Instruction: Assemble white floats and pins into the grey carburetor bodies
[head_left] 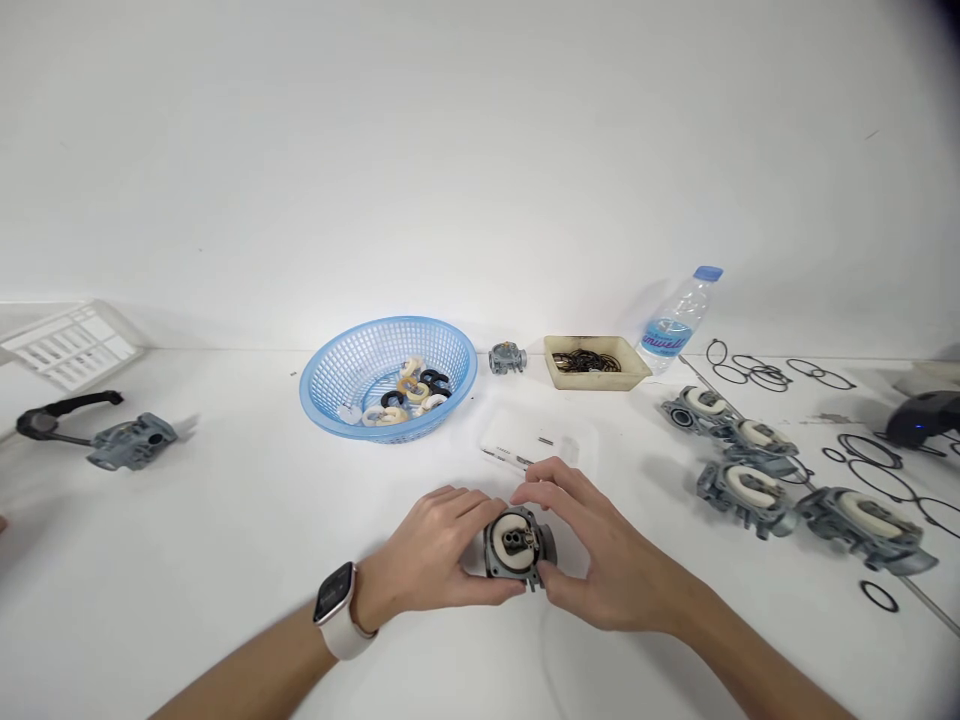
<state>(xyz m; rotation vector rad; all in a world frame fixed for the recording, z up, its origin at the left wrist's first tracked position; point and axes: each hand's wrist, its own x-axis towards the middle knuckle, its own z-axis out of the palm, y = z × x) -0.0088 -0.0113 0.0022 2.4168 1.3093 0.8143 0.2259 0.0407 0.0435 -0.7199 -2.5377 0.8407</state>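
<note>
A small grey metal carburetor body (516, 545) with a white float on top rests on the white table near me. My left hand (431, 550), with a watch on its wrist, grips the body from the left, fingers curled round it. My right hand (592, 545) holds it from the right, thumb below and fingers arched over its top. Just behind my hands lies a clear plastic tray (536, 443) with thin metal pins.
A blue mesh basket (330, 385) holds white and black floats. A beige tray (630, 370) of black rings, a water bottle (679, 322) and a lone carburetor (507, 357) stand behind. Several carburetors (750, 485) and loose O-rings (870, 450) lie right. Another carburetor (131, 443) lies left.
</note>
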